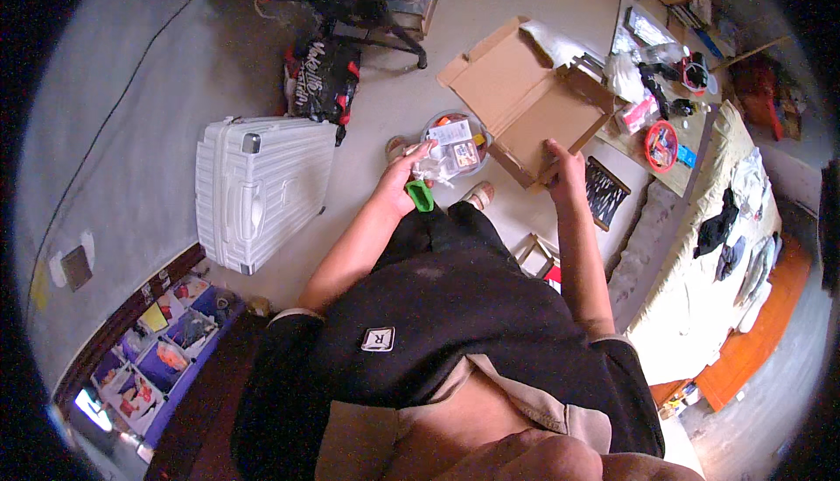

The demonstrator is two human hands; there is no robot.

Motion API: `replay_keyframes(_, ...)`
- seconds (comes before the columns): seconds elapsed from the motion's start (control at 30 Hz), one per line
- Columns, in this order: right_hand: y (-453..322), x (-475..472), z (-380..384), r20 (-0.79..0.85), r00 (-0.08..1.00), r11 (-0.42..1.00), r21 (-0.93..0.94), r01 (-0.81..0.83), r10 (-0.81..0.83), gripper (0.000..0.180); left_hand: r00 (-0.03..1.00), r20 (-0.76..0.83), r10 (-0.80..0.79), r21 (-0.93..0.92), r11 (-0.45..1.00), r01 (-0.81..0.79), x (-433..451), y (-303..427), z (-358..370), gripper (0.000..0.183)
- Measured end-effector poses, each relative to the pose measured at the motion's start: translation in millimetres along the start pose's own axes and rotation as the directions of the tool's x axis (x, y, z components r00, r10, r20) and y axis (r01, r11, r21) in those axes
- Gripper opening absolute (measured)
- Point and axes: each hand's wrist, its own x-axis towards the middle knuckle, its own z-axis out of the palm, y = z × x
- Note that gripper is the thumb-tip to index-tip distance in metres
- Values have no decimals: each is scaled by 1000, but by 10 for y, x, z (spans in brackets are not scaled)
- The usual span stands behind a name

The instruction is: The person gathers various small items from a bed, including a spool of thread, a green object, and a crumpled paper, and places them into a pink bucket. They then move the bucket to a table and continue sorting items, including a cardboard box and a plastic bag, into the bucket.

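Note:
My right hand (pixel 566 169) grips the near edge of an open, flat cardboard box (pixel 551 113), whose lid is folded back; its inside shows bare brown card. In my left hand (pixel 399 182) are a crumpled whitish plastic wrapper (pixel 430 164) and a green object (pixel 420 196), too small to name. Just past the left hand, a round clear tub (pixel 484 159) on the floor holds small packets, a white printed card (pixel 450 133) and a small clear case (pixel 464 154). The box partly overlaps the tub's right side in the view.
A ribbed silver suitcase (pixel 282 185) stands at left, near a black printed bag (pixel 325 80). A black-legged stand (pixel 394 34) is ahead. At right are a low table with a red basket (pixel 661 146) and a bed (pixel 695 271) with clothes. Purple divided bins (pixel 164 369) lie lower left.

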Motion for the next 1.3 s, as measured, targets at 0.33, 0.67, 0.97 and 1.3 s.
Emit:
replay_keyframes(0.33, 596, 466, -309, -24, 994, 979, -178, 97, -103, 23, 994, -80, 69, -40, 997, -72, 34, -177, -43, 24)
replay_keyframes(0.67, 2223, 1399, -288, -2, 987, 897, -418, -146, 160, 28, 974, -216, -70, 58, 995, 84, 134, -186, -472, 24)
replay_keyframes(0.97, 3158, 2260, -471, -135, 989, 650, -746, -145, 65, 53, 973, -183, -141, 197, 964, 177, 733, -79, -597, 26)
replay_keyframes(1.3, 1513, 623, 293, 403, 873, 960, -160, -229, 275, 36, 977, 138, -160, 397, 913, 93, 359, 68, -27, 36)
